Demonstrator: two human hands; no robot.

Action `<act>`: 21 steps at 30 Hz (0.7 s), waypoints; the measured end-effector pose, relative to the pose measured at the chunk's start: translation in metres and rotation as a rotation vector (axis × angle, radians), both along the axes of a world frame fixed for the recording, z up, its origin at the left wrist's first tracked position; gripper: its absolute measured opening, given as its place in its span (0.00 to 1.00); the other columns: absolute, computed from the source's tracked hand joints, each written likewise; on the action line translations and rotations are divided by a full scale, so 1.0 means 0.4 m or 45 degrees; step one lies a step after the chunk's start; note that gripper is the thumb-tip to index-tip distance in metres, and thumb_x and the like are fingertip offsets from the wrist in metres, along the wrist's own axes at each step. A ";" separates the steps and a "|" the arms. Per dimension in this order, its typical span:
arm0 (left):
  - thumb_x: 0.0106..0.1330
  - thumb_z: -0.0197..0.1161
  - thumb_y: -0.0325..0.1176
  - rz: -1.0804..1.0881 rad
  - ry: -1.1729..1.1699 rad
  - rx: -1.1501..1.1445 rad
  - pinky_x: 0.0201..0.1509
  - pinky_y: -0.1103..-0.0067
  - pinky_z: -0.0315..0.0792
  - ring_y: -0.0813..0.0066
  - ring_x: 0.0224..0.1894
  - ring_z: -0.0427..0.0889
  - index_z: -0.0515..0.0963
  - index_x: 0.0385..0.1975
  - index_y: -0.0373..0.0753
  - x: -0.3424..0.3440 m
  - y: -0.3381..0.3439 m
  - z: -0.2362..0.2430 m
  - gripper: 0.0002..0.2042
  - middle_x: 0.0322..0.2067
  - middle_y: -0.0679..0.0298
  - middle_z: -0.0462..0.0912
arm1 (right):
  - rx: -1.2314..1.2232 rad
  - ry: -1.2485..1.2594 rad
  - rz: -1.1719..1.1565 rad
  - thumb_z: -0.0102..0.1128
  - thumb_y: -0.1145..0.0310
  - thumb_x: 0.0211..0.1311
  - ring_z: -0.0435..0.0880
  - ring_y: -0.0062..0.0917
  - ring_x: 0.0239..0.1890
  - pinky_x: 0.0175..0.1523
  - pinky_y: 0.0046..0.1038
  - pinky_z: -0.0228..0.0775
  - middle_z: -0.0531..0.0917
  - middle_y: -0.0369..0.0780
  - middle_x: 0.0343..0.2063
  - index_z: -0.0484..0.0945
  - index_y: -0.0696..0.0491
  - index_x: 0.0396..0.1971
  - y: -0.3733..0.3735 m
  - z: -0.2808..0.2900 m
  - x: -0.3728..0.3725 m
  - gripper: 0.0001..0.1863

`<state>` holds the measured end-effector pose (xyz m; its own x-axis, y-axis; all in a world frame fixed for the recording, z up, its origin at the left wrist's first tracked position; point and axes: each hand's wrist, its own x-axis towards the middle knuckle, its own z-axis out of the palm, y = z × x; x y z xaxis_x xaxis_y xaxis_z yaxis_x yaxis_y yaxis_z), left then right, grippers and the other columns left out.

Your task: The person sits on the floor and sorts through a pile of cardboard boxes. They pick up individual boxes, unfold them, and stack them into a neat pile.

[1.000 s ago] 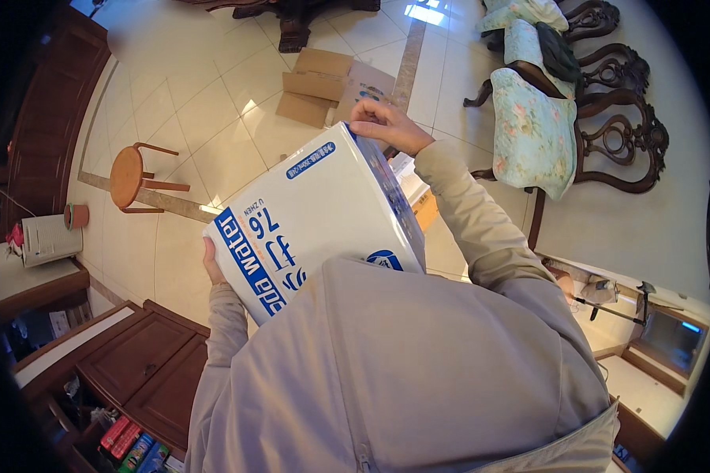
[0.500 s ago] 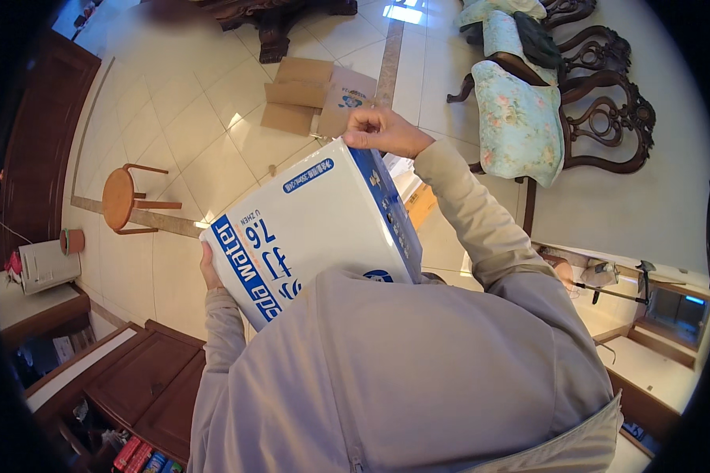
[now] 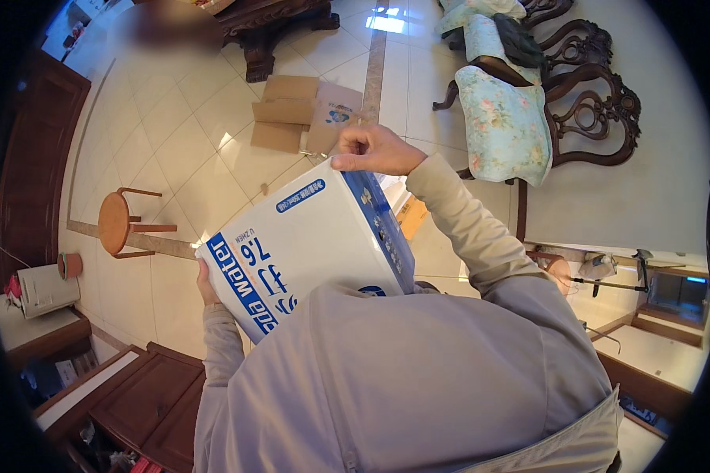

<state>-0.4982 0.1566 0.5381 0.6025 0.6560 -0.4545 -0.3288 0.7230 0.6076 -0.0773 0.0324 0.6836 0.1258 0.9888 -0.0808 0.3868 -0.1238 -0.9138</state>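
Note:
A white and blue cardboard carton (image 3: 315, 236) rests tilted against my front, its printed white face up and a blue side toward the right. My right hand (image 3: 377, 150) has its fingers curled in, with the thumb pressed on the carton's far top corner. At the left end, my left hand (image 3: 207, 284) grips the carton's edge. Most of that hand's fingers are hidden behind the carton, and its underside is out of sight too.
An opened brown cardboard box (image 3: 284, 110) lies on the tiled floor ahead. A round wooden stool (image 3: 113, 223) stands to the left. Carved chairs with a floral cushion (image 3: 506, 124) are at the far right. Dark cabinets (image 3: 146, 390) stand at the lower left.
The view has shifted slightly, so the floor box and the chairs sit a little lower and further left. Both hands keep the same hold on the carton, which stays against my front.

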 end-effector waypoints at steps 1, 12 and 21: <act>0.67 0.38 0.58 -0.029 -0.024 0.014 0.51 0.64 0.75 0.54 0.50 0.77 0.61 0.60 0.34 -0.006 0.000 0.006 0.33 0.54 0.48 0.71 | -0.005 -0.005 0.000 0.67 0.42 0.46 0.71 0.18 0.22 0.25 0.22 0.61 0.72 0.33 0.16 0.72 0.52 0.17 -0.004 0.007 -0.006 0.27; 0.69 0.40 0.53 0.059 -0.028 -0.041 0.48 0.67 0.77 0.56 0.48 0.78 0.63 0.57 0.32 0.001 -0.005 0.007 0.29 0.51 0.48 0.74 | -0.083 0.161 0.031 0.70 0.46 0.45 0.74 0.18 0.28 0.29 0.20 0.65 0.76 0.34 0.24 0.75 0.53 0.27 -0.020 0.027 -0.005 0.24; 0.68 0.41 0.54 0.125 -0.040 0.004 0.49 0.66 0.77 0.55 0.49 0.78 0.63 0.58 0.32 0.012 -0.015 0.042 0.30 0.51 0.48 0.73 | -0.148 0.246 0.147 0.70 0.55 0.49 0.66 0.14 0.27 0.31 0.18 0.57 0.70 0.29 0.22 0.73 0.52 0.26 0.002 0.067 0.000 0.19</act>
<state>-0.4935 0.1506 0.5547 0.5494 0.7139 -0.4343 -0.4170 0.6846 0.5979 -0.0774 0.0332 0.7105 -0.0162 0.9783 -0.2066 0.2236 -0.1979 -0.9544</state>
